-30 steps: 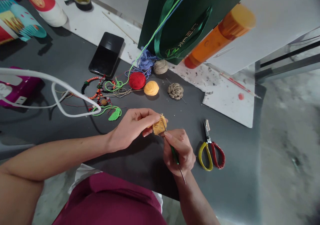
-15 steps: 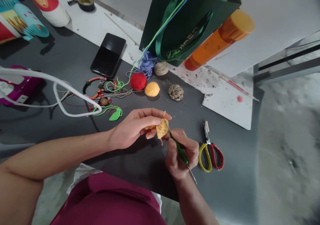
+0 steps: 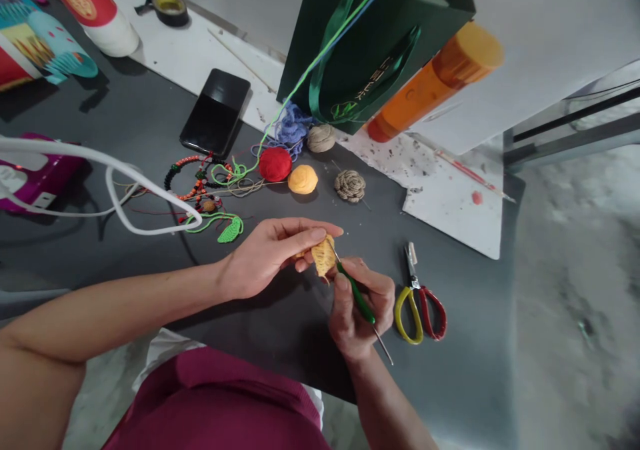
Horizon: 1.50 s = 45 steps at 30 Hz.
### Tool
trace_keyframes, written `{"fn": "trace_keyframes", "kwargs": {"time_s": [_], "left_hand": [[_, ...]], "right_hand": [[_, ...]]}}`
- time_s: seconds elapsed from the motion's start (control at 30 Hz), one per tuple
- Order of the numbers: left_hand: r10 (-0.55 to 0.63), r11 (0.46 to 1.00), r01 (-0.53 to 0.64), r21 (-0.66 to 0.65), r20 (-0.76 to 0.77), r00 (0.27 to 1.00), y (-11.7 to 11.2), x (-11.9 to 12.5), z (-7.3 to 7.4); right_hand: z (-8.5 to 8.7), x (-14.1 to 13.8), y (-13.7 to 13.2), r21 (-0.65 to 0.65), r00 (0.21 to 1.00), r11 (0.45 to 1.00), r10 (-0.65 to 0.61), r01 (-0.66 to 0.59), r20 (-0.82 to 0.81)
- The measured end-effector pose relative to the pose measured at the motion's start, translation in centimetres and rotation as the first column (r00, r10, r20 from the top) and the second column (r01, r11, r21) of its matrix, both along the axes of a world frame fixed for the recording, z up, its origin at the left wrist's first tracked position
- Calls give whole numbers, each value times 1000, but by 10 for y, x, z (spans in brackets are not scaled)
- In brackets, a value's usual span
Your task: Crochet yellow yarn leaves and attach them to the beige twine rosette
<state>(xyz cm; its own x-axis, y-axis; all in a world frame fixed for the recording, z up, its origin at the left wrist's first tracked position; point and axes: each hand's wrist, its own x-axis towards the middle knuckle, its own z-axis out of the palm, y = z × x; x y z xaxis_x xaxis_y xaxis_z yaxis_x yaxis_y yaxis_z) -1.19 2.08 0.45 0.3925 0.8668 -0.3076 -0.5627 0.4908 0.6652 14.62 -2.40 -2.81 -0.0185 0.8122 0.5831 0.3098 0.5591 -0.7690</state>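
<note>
Here we are at the dark desk (image 3: 440, 383), and the two hands are working close together, just about meeting over a small yellow crocheted piece (image 3: 324, 255). The left hand (image 3: 265, 257) pinches that piece between thumb and fingers, up off the desk. The right hand (image 3: 363, 310) has a firm grip on a green-handled crochet hook (image 3: 356, 297), and its tip is right at the yellow stitches!

Just beside the right hand sit scissors (image 3: 419, 311) with yellow and red handles. Up ahead there's a lineup: a red yarn ball (image 3: 275, 164), an orange-yellow yarn ball (image 3: 303, 179), a coiled twine rosette (image 3: 349, 185), a small tan ball (image 3: 321, 138) and a blue yarn tangle (image 3: 293, 129). Off to the left lie a green crocheted leaf (image 3: 231, 230) on its cord and a beaded string (image 3: 197, 182), with a white cable (image 3: 100, 155) looping past them. Behind those, a black phone (image 3: 215, 112) lies face up, and a green gift bag (image 3: 370, 50) and an orange bottle (image 3: 435, 83) loom at the top.
</note>
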Motion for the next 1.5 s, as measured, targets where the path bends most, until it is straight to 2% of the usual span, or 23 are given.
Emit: {"fn": "trace_keyframes", "kwargs": {"time_s": [0.17, 0.37, 0.5, 0.87, 1.03, 1.27, 1.5], "left_hand": [[-35, 997, 40, -60, 73, 997, 0, -1, 0], [-89, 989, 98, -115, 75, 993, 2, -4, -2], [-112, 988, 120, -95, 90, 990, 3, -5, -2], [-10, 997, 15, -80, 70, 998, 0, -2, 0], [-9, 994, 18, -107, 81, 997, -1, -1, -1], [-82, 972, 117, -205, 172, 982, 1, -4, -3], [-175, 932, 247, -263, 269, 947, 8, -9, 1]], "right_hand": [[-2, 1, 0, -8, 998, 1000, -19, 19, -63], [0, 3, 3, 6, 994, 998, 64, -64, -88], [2, 1, 5, 12, 993, 998, 70, -69, -96], [5, -8, 2, 8, 999, 1000, -15, 15, -40], [4, -8, 2, 12, 997, 999, -49, 50, -57], [0, -2, -1, -60, 992, 998, 19, -27, -122], [0, 7, 2, -49, 975, 989, 128, -139, -182]]}}
